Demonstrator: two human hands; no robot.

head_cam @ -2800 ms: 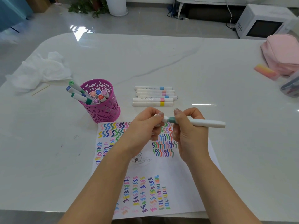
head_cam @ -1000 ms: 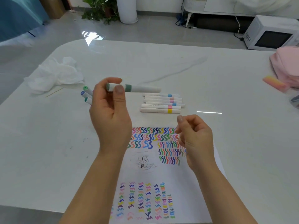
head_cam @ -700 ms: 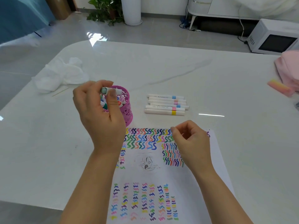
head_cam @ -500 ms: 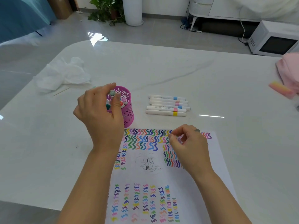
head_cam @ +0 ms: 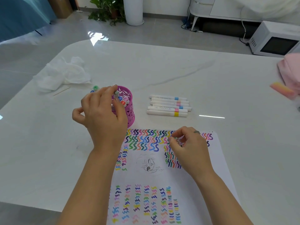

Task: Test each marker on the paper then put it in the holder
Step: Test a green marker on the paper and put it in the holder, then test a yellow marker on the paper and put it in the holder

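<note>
**Item:** white marker with a grey-green cap (head_cam: 116,93), centre left of the frame, upright at the mouth of the pink perforated metal holder (head_cam: 129,111). Its lower part is hidden behind the hand and is judged to be already inside the holder

**Risks (judged)**
1. The holder is crowded. Blue, pink and red cap ends (head_cam: 122,101) fill the opening, so the incoming barrel may catch on them and stop short
2. Leaning markers (head_cam: 95,87) jut out over the holder's left side. With the weight that way, a downward push or a brush from the palm could tip the holder toward the left of the frame
3. Letting go too high could let the marker topple out onto the white marble-look table (head_cam: 178,70)

**Hands**
- Left hand (head_cam: 103,116): thumb and forefinger pinch the marker's cap end and the other fingers are loosely curled. The palm hangs over the holder's near side; contact with it cannot be told
- Right hand (head_cam: 190,151), lower centre right: fingers loosely curled, holding nothing, over the white paper sheet covered in coloured squiggles (head_cam: 186,181). Whether it touches the sheet cannot be told

**Remaining:** 5 white markers with coloured bands (head_cam: 168,106) lie in a row just right of the holder, apart from both hands, judged to be awaiting their test
</note>
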